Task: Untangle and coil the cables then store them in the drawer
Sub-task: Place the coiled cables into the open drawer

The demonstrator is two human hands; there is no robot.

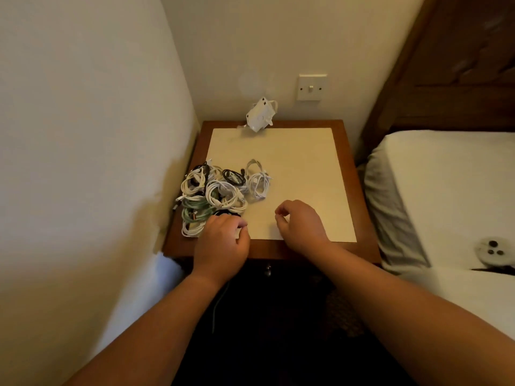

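Bedside table [345, 190], cream top framed in wood, set in a corner between a wall and a bed [446, 190]; view from above, nearest items first.

Below the wrists, a knob [268, 270] marks the drawer [278, 285]. Its front is in shadow, so whether it stands open cannot be told. A thin strand [220, 302] hangs beneath the left wrist, in front of the drawer.

The left hand [221, 240] rests at the near edge of the top with its fingers curled down. Whether they close on the strand or on part of the heap cannot be told.

The right hand [302, 222] hovers beside it, apart from it, thumb and forefinger drawn close as for a pinch. Nothing shows between them. This posture probably suits picking out a single thin end.

The cables [220, 193] lie just beyond and left of the left fingertips, touching them: white, black and green loops heaped together, several already wound. A white coil [257, 181] sits at the heap's right edge, beyond the right fingers. The heap occupies the left side, probably to leave bare surface ahead of the right fingers for winding. None is stored yet, to judge by the heap.

Well beyond all the fingers, a white adapter [260, 115] leans on the rear wall, below and left of a switch [312, 87].
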